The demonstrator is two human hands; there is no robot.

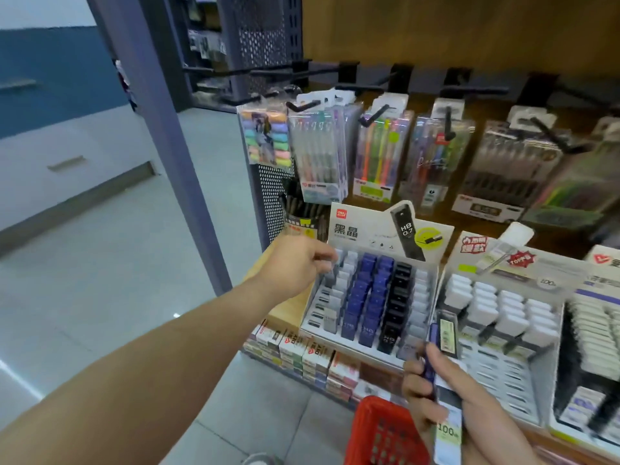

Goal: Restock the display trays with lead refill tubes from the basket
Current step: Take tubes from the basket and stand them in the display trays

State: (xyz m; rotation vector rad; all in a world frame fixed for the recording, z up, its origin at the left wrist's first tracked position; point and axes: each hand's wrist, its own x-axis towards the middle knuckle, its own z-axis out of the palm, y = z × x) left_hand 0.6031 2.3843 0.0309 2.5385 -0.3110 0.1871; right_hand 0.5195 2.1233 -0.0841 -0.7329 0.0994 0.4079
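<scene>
The left hand (298, 265) curls at the back-left column of the display tray (335, 337); I cannot tell whether it pinches anything. The right hand (436, 397) grips several lead tubes (448, 333) above the basket (379, 431). Seat each tube upright, in the matching column.
</scene>
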